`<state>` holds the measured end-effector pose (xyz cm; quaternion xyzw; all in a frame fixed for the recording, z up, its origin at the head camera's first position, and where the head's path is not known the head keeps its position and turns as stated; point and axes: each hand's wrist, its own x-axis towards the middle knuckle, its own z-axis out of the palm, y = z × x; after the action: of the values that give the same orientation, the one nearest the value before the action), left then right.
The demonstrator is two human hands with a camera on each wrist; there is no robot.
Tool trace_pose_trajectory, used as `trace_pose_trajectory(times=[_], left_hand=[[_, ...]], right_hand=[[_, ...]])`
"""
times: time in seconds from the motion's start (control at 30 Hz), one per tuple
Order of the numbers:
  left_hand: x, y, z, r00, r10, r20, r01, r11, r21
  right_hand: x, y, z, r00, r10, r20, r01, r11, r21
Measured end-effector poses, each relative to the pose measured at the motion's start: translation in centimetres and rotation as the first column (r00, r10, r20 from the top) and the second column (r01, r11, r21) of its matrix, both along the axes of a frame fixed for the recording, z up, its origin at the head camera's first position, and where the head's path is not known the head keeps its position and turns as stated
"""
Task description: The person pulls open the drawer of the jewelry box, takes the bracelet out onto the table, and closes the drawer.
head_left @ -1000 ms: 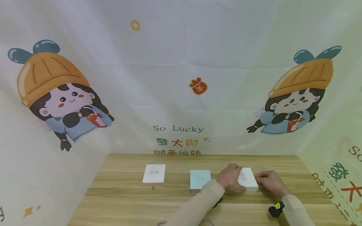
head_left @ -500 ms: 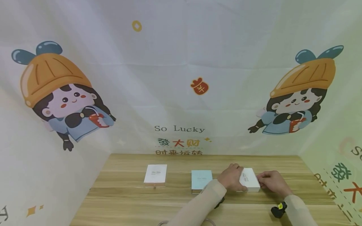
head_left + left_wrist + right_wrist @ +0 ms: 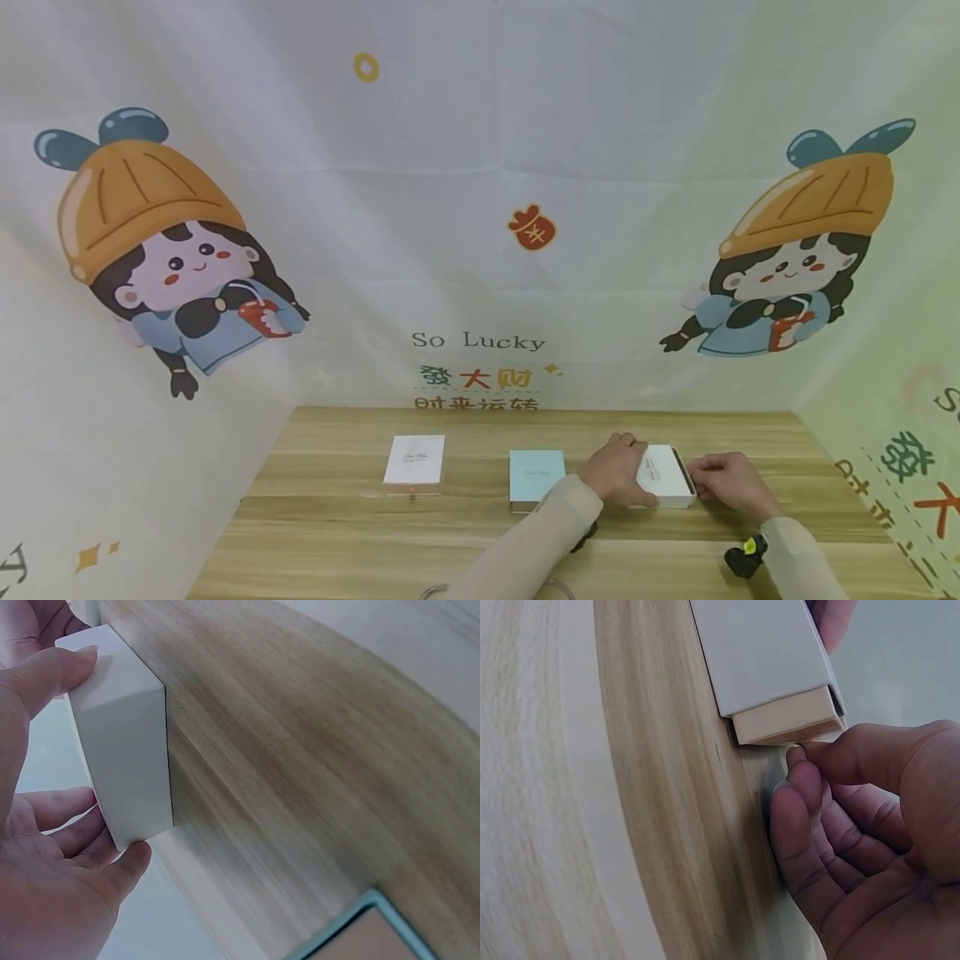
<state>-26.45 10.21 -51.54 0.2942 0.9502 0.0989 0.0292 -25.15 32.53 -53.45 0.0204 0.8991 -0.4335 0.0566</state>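
At the right of the table lies a white drawer box (image 3: 662, 473) with small print on top. My left hand (image 3: 617, 471) grips its sleeve from the left side, and in the left wrist view the thumb and fingers clasp opposite sides of the white sleeve (image 3: 126, 739). The tan inner drawer (image 3: 787, 718) sticks a short way out of the sleeve's right end. My right hand (image 3: 733, 483) pinches at the drawer's outer end between thumb and index finger; the bit held is hidden by the fingertips. The other right fingers are curled beneath, as the right wrist view shows.
A pale blue box (image 3: 534, 472) lies left of my left hand, partly behind the sleeve. Farther left is another white box (image 3: 415, 460) with a small tab at its front. The wooden table (image 3: 337, 533) meets a printed cloth backdrop (image 3: 600, 250).
The inner drawer has slid out a little to the right, opening a dark gap at the sleeve's end. My right hand has moved slightly right with it; the left hand keeps its grip.
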Motion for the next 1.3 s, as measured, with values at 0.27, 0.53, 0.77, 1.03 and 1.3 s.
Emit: trace_pose_trajectory(times=[0.27, 0.53, 0.77, 1.03, 1.3], left_hand=[[0.1, 0.0, 0.1, 1.000, 0.005, 0.010, -0.005, 1.000, 0.013], [0.1, 0.0, 0.1, 1.000, 0.010, 0.015, -0.010, 1.000, 0.014], [0.2, 0.0, 0.1, 1.000, 0.010, 0.018, -0.010, 1.000, 0.011], [0.2, 0.0, 0.1, 1.000, 0.010, 0.018, -0.011, 1.000, 0.007], [0.2, -0.1, 0.0, 1.000, 0.006, 0.015, -0.006, 1.000, 0.007]], right_hand=[[0.1, 0.3, 0.2, 1.000, 0.011, 0.008, -0.011, 1.000, 0.003], [0.0, 0.7, 0.4, 1.000, 0.001, 0.026, -0.001, 1.000, 0.021], [-0.2, 1.5, 0.1, 1.000, 0.003, 0.030, -0.004, 1.000, 0.020], [-0.1, 1.6, 0.4, 0.999, -0.005, 0.034, 0.004, 1.000, 0.022], [-0.2, 2.1, 0.1, 0.999, -0.010, 0.050, 0.009, 1.000, 0.014]])
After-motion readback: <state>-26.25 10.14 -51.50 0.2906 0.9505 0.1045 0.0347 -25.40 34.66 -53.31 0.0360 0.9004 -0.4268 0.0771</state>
